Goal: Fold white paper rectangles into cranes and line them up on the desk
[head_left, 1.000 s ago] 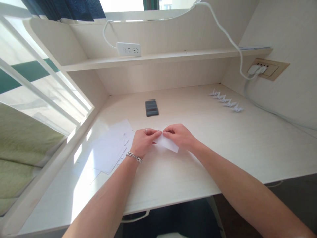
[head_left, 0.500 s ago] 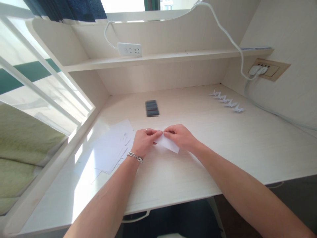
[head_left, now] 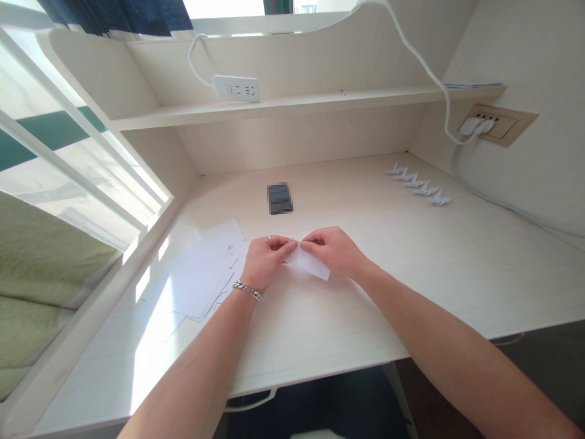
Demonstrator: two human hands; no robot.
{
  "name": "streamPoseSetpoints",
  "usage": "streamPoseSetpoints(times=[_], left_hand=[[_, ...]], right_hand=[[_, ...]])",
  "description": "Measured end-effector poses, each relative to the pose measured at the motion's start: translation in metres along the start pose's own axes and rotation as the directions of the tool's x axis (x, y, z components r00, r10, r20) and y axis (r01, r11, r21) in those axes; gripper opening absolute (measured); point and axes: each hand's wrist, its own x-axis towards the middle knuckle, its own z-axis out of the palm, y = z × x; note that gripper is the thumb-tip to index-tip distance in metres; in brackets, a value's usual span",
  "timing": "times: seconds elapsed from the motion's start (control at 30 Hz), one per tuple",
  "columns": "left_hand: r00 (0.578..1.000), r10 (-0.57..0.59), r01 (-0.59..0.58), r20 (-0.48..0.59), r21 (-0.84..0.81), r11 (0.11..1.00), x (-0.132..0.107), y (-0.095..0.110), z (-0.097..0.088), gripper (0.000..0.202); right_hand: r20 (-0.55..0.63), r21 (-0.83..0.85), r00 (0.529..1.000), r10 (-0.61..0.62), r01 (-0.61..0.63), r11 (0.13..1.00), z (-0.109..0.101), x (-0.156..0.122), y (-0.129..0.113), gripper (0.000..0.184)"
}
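Between my two hands, just above or on the desk, is a small piece of white paper, its free corner pointing toward me and to the right. My left hand, with a ring and a chain bracelet, pinches its upper left edge between thumb and fingers. My right hand pinches the same top edge, its fingertips almost meeting those of the left. The fingers hide part of the paper, so I cannot tell how it is folded. A stack of white paper sheets lies to the left of my left hand.
Several white paper cranes stand in a row at the back right of the desk. A dark, blurred-out object lies beyond my hands. A power strip rests on the shelf; plugs fill a wall socket at right.
Both hands keep their pinch on the paper and have barely moved. The whole view has shifted very slightly.
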Motion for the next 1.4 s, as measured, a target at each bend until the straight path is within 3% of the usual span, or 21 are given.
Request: streamPoseSetpoints(times=[0.33, 0.57, 0.97, 1.4], left_hand=[[0.999, 0.038, -0.038, -0.012, 0.016, 0.999, 0.001, 0.0, 0.0, 0.029], [0.991, 0.078, -0.081, -0.113, -0.026, 0.996, 0.007, -0.005, -0.006, 0.035], [0.968, 0.125, -0.156, -0.219, -0.128, 0.979, 0.009, -0.003, -0.006, 0.038], [0.956, 0.13, -0.164, -0.262, -0.113, 0.98, 0.01, -0.003, -0.005, 0.041]], right_hand=[[-0.014, 0.003, 1.0, -0.022, 0.022, 1.0, -0.001, -0.001, -0.003, 0.023], [0.082, 0.197, 0.992, 0.097, -0.112, 0.974, -0.008, -0.001, 0.001, 0.02], [-0.091, 0.385, 0.992, 0.084, -0.042, 0.922, -0.008, 0.004, 0.003, 0.024], [-0.125, 0.427, 0.984, 0.125, -0.06, 0.902, -0.007, 0.005, 0.005, 0.022]])
